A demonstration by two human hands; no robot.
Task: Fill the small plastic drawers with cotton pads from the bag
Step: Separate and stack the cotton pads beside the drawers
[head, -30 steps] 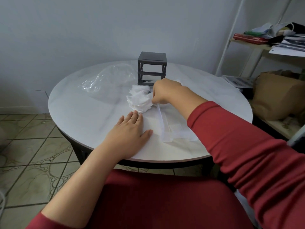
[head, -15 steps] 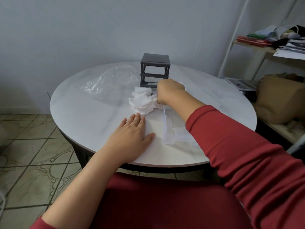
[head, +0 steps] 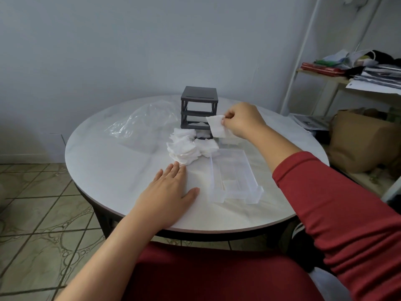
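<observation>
Rests left hand (head: 171,192) flat on the counter (head: 108,166), fingers straight, tips just beside the pile of cotton pads (head: 186,148). Has a clear drawer (head: 234,177) lying just right of that hand. Farther out, pinches one cotton pad (head: 217,127) in right hand (head: 240,121), raised before the dark frame (head: 198,111). Has the crumpled clear bag (head: 143,120) lying left of the frame.

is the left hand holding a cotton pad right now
No, the left hand lies flat on the table, while the right hand pinches a cotton pad.
</observation>
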